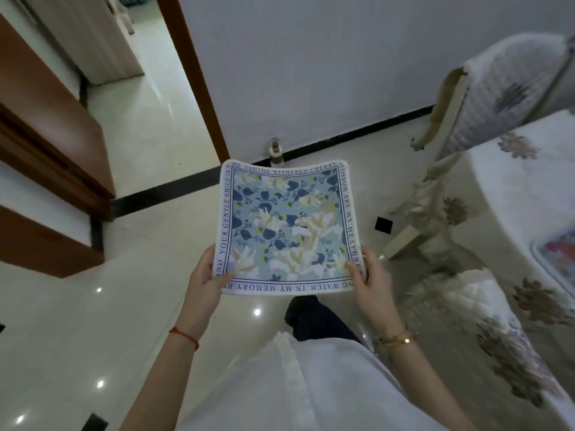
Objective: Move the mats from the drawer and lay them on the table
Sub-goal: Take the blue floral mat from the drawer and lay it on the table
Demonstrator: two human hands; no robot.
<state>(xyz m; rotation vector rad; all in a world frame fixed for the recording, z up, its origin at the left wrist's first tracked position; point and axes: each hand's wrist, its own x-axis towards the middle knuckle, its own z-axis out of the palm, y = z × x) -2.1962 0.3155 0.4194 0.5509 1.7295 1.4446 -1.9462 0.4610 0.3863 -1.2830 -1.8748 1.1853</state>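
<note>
both hands [207,283] [370,276] hold mat [287,225] above floor [149,144]

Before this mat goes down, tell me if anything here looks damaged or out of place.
The blue floral mat looks intact, held by its near corners in the left hand and right hand, its middle sagging a little. One oddity: the chair by the table seems to have torn or peeling trim along its backrest edge.
</note>
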